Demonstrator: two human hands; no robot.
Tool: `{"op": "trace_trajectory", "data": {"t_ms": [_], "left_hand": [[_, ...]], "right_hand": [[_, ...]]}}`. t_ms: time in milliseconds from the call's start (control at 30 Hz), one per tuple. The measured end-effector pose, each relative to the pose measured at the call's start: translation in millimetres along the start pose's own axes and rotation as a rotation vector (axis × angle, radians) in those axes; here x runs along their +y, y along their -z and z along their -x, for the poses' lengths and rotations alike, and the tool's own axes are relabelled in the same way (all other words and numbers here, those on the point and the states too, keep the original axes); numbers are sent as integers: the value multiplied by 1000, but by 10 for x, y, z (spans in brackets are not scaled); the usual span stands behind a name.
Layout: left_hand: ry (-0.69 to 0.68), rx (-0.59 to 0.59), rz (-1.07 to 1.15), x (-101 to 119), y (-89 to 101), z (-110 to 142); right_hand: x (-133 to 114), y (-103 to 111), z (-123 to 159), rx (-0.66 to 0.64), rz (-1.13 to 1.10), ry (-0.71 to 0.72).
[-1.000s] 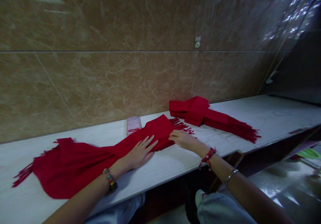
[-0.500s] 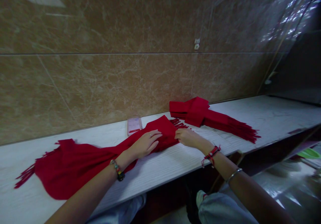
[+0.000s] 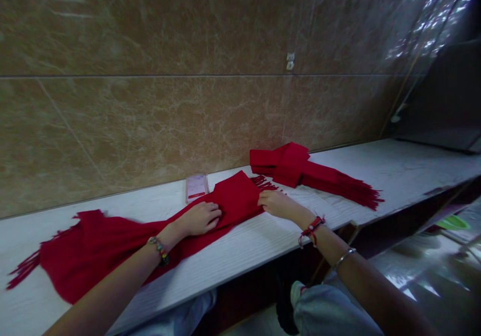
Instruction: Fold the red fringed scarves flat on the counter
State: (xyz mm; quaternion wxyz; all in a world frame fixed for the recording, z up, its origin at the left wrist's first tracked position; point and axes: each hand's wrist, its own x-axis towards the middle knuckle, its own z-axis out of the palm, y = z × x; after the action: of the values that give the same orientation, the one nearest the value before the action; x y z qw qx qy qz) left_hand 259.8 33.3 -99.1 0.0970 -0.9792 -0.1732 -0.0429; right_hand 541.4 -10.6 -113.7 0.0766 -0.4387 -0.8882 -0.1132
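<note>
A long red fringed scarf (image 3: 236,198) lies along the white counter, bunched in the middle and spread wide at its left end. My left hand (image 3: 202,218) is on its middle part, the fingers curled down into the cloth. At the scarf's folded right end, my right hand (image 3: 276,203) pinches the edge between thumb and fingers. Some fringe shows just beyond that hand. Behind and to the right lies a second red scarf (image 3: 291,165), folded with a band wrapped across it and its fringe pointing right.
A flat pinkish rectangular item (image 3: 197,186), perhaps a phone, lies against the wall behind the scarf. The white counter (image 3: 225,258) runs along a brown marbled wall (image 3: 150,125). A dark box-like object (image 3: 443,100) stands at the far right. My knees are below the counter's front edge.
My left hand has slid left along the scarf, its fingers going from flat to curled. The scarf's middle now lies straighter. My right hand keeps its pinch on the edge. The view has shifted slightly.
</note>
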Motion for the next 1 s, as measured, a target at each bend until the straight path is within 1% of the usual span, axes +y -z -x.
{"op": "trace_trajectory", "data": {"t_ms": [33,100,167,200,233,300,367,400,467,567,633,700,800,900,1000], "left_hand": [[32,15,1,8,8,32],[85,91,35,59,43,-7],[106,191,101,141,79,-164],[103,222,130,185,88,-265],[94,227,150,225,88,-366],[71,179,164,284,65,-528],[65,117,152,311,25,-584],[66,97,137,314,6,-566],[56,63,101,303,-21,-443],[34,10,65,261,-25,-135],[59,-10,54,226,-2,62],[103,-20,38,201,37,184],[139,0,44,231,99,180],[180,17,50,359,113,34],[324,-51,-8,498,61,-62]], "right_hand": [[-10,12,-2,-4,4,-6],[-23,26,-4,-5,10,-23],[-22,22,-7,-6,11,-34],[-19,16,-10,-10,11,-33],[-15,9,-12,-12,14,-34],[-9,-3,-16,-13,15,-36],[-8,-5,-14,-9,8,-40],[-9,-3,-11,-6,2,-41],[-16,4,-3,0,-9,-39],[-27,16,5,4,-9,-41],[-32,23,4,-1,2,-45],[-36,31,0,-12,11,-41],[-43,45,-10,-28,15,-45],[-51,60,-21,-52,24,-61],[-56,75,-22,-74,29,-64]]}}
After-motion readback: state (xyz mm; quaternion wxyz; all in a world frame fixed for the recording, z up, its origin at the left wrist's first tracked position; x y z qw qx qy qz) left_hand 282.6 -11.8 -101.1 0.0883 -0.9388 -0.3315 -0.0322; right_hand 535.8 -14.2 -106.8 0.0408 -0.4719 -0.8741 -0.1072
